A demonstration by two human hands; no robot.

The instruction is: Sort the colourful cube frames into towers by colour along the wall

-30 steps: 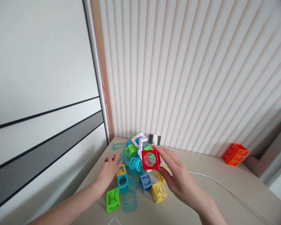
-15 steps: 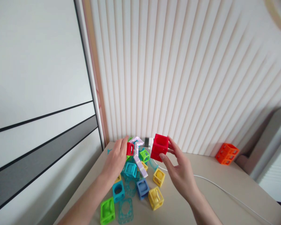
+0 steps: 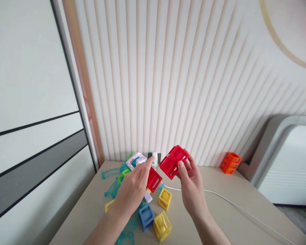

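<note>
Over the beige table, my left hand point(image 3: 134, 187) is closed on a red block point(image 3: 153, 180), which sticks out past its fingertips. My right hand point(image 3: 192, 182) grips a joined pair of red blocks point(image 3: 173, 161), thumb in front and fingers behind. A small gap separates the single red block from the red pair. Below the hands lie a yellow block point(image 3: 165, 198), a blue block point(image 3: 146, 216) and another yellow block point(image 3: 162, 226). My left hand and forearm hide part of the pile of teal and green pieces.
A stack of orange blocks point(image 3: 230, 163) stands by the ribbed wall. A white cable point(image 3: 220, 196) runs from a plug point(image 3: 155, 158) across the table point(image 3: 244, 221). A lilac folded piece point(image 3: 136, 161) lies at the back. A grey-and-white appliance point(image 3: 290, 163) is at right.
The view has shifted right. My left hand has brought its red block closer to the red pair. My right hand has tilted the pair, showing both blocks' faces.
</note>
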